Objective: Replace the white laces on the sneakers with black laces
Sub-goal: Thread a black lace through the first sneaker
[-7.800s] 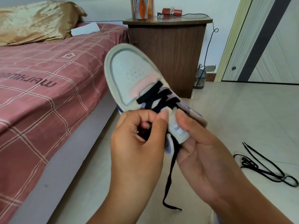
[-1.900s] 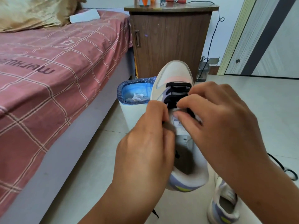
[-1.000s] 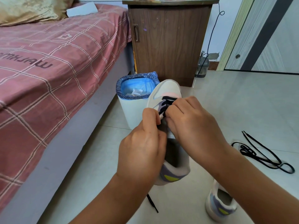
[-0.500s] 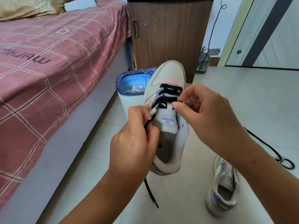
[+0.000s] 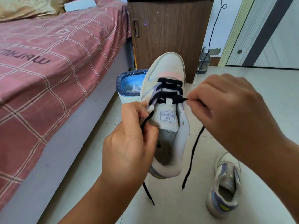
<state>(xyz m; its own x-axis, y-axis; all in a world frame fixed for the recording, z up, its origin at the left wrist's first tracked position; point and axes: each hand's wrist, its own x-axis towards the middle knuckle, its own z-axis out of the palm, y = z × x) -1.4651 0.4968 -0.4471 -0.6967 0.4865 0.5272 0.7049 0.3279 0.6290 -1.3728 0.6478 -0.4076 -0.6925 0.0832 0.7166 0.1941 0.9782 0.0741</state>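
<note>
I hold a pale sneaker (image 5: 168, 68) in the air, toe pointing away, with a black lace (image 5: 169, 90) threaded across several rows of eyelets. My left hand (image 5: 129, 143) grips the shoe's left eyelet flap and the left lace strand, whose free end hangs below my wrist. My right hand (image 5: 226, 113) pinches the right lace strand just beside the top right eyelet; its loose end (image 5: 192, 156) dangles down. The second sneaker (image 5: 224, 189) lies on the floor at the lower right, with no lace that I can see.
A bed with a red checked cover (image 5: 48, 70) fills the left side. A white bin with a blue liner (image 5: 129, 88) stands behind the shoe. A brown wooden cabinet (image 5: 168, 29) is at the back, a door (image 5: 267, 33) to the right. Pale floor tiles lie below.
My right hand has drawn the lace out to the right of the top eyelet, and its end now hangs free. The shoe stays held up by my left hand.
</note>
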